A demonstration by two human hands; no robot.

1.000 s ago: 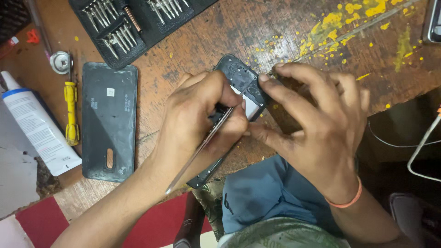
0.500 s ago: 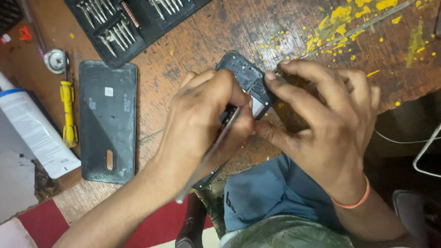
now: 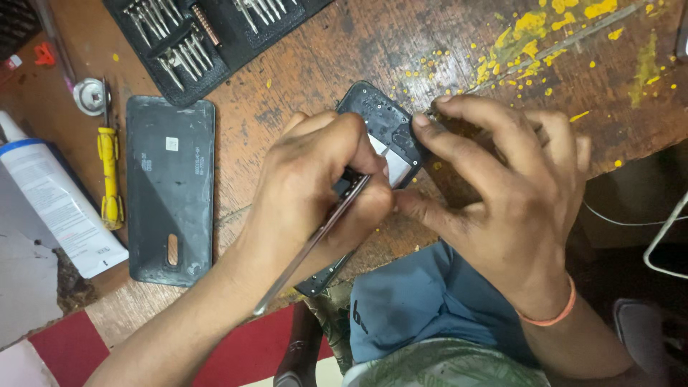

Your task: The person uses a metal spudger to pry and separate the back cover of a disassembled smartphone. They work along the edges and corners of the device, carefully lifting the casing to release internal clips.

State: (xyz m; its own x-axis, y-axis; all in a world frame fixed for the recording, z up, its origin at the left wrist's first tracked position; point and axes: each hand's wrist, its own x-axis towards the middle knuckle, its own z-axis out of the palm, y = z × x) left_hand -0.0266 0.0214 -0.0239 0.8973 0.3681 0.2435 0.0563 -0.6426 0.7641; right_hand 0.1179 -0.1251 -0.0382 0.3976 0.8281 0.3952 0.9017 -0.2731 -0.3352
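Scuffed brown wood makes up the workbench (image 3: 301, 64), spattered with yellow paint toward its right end. Taking the opened phone (image 3: 380, 122) at the middle as landmark: far to its left lies one white tube (image 3: 54, 204), then one yellow-handled screwdriver (image 3: 107, 175), then one detached black back cover (image 3: 170, 190). Above-left of the phone sits one black case of screwdriver bits (image 3: 193, 32). The left hand (image 3: 315, 186) covers the phone's lower part, fingers pinched together around one pair of metal tweezers (image 3: 308, 247). The right hand (image 3: 502, 193) clamps the phone's right edge.
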